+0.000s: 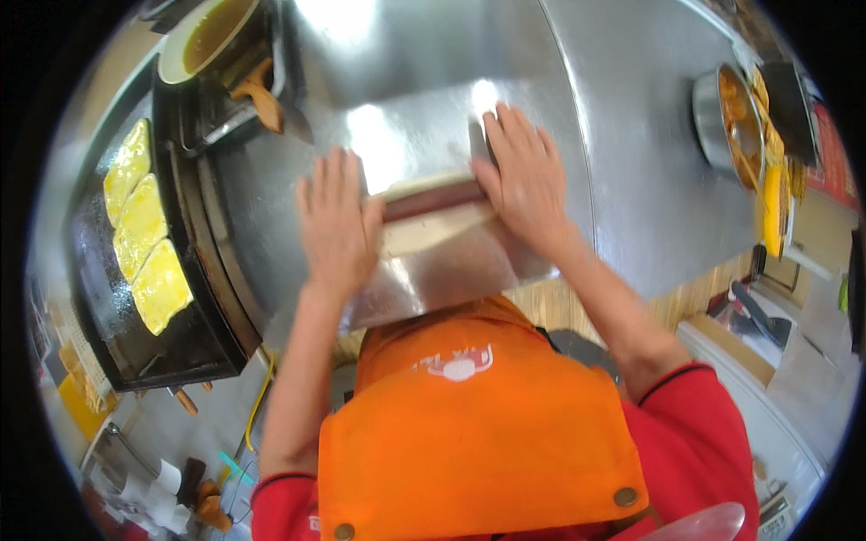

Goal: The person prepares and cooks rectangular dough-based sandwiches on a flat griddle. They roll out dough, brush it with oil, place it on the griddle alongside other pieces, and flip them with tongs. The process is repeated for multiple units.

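Observation:
A dark reddish-brown rolling pin (435, 200) lies across a thin sheet of pale dough (429, 233) on the stainless steel worktop (413, 287). The palm of my left hand (336, 226) presses down over its left end, with the fingers stretched forward. Over the right end lies my right hand (528, 172), also flat, its thumb pointing in along the pin. Both ends of the pin are hidden under the hands. Dough shows in front of and behind the pin between them.
At left, a black griddle (101, 270) carries three glossy yellow dough pieces (140, 220). Behind it stand a bowl of brownish liquid (210, 34) and a wooden-handled scraper (260, 98). A metal pot of reddish food (727, 125) stands at far right, beside a yellow object (773, 209).

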### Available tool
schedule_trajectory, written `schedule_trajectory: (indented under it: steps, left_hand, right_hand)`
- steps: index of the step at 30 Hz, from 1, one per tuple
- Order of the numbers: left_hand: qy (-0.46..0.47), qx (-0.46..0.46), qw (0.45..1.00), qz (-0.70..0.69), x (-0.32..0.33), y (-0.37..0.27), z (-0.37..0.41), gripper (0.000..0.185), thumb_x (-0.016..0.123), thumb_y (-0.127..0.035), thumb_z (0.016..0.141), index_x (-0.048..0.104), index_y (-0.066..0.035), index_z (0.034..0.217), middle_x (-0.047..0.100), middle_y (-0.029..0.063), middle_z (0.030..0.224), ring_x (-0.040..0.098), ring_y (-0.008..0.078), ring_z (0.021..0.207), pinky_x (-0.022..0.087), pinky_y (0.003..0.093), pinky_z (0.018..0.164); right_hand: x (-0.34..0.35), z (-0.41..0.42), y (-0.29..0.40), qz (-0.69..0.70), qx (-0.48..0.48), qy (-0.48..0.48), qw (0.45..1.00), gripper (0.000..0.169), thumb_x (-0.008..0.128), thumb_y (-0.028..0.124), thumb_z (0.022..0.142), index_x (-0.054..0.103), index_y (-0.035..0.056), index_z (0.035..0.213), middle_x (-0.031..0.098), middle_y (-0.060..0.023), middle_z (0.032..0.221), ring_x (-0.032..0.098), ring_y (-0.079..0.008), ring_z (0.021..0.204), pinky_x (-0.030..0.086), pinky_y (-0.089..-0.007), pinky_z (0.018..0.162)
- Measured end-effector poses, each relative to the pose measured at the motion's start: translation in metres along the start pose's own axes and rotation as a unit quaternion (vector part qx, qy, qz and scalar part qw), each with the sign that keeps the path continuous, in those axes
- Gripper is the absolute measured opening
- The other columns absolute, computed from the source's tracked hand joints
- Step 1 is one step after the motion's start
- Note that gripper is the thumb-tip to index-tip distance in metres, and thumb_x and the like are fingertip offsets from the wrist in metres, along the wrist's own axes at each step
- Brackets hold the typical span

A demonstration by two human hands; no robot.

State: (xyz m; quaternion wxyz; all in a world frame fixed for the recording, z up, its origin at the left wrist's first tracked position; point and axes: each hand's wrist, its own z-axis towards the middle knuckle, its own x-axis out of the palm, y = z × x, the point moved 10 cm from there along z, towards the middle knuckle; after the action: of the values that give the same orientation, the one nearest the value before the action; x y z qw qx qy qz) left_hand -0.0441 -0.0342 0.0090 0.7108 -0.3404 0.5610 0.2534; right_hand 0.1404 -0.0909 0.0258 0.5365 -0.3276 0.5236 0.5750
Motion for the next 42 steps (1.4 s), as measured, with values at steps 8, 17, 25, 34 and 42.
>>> schedule_trajectory:
  steps: [8, 17, 25, 34, 42]
  left_hand:
    - [0.081, 0.039, 0.994, -0.054, 0.011, -0.026, -0.038, 0.056, 0.051, -0.030, 0.092, 0.041, -0.006, 0.142, 0.036, 0.0199, 0.148, 0.033, 0.0388, 0.137, 0.025, 0.0505, 0.114]
    - [-0.003, 0.056, 0.998, 0.031, 0.001, -0.043, 0.006, 0.054, 0.056, -0.032, 0.090, 0.047, -0.012, 0.138, 0.041, 0.0162, 0.146, 0.037, 0.0372, 0.134, 0.028, 0.0554, 0.107]
    - [-0.056, 0.120, 0.989, -0.061, -0.037, -0.060, -0.077, 0.047, 0.072, -0.013, 0.073, 0.066, -0.017, 0.119, 0.060, -0.0009, 0.111, 0.057, 0.0130, 0.093, 0.039, 0.0387, 0.077]
    - [-0.035, -0.017, 0.999, -0.021, -0.002, 0.042, -0.016, 0.058, 0.049, -0.027, 0.092, 0.039, 0.005, 0.140, 0.036, 0.0204, 0.149, 0.033, 0.0399, 0.137, 0.027, 0.0501, 0.111]
    - [0.009, -0.053, 0.995, -0.081, 0.008, 0.038, -0.053, 0.065, 0.050, -0.029, 0.090, 0.033, 0.004, 0.144, 0.036, 0.0212, 0.149, 0.030, 0.0389, 0.139, 0.021, 0.0511, 0.114]
  right_hand:
    - [0.009, -0.059, -0.016, 0.010, 0.004, 0.061, 0.998, 0.068, 0.057, 0.044, 0.088, 0.043, 0.0031, 0.140, 0.042, -0.0157, 0.147, 0.039, -0.0292, 0.136, 0.029, -0.0478, 0.110]
    - [0.004, -0.030, -0.043, 0.019, 0.010, 0.001, 1.000, 0.066, 0.058, 0.044, 0.089, 0.046, 0.0002, 0.137, 0.043, -0.0201, 0.144, 0.040, -0.0327, 0.134, 0.030, -0.0502, 0.108]
    - [-0.019, -0.100, -0.008, 0.124, -0.052, 0.125, 0.983, 0.067, 0.069, 0.032, 0.081, 0.046, 0.0038, 0.137, 0.047, -0.0166, 0.141, 0.045, -0.0329, 0.131, 0.036, -0.0435, 0.103]
    - [0.020, 0.019, 0.026, 0.015, -0.059, 0.022, 0.998, 0.065, 0.063, 0.032, 0.086, 0.042, -0.0001, 0.139, 0.042, -0.0185, 0.145, 0.038, -0.0320, 0.136, 0.028, -0.0475, 0.111]
    - [0.023, -0.020, 0.041, -0.004, -0.056, 0.100, 0.993, 0.059, 0.062, 0.032, 0.087, 0.047, 0.0023, 0.136, 0.044, -0.0169, 0.144, 0.039, -0.0318, 0.135, 0.034, -0.0474, 0.107]
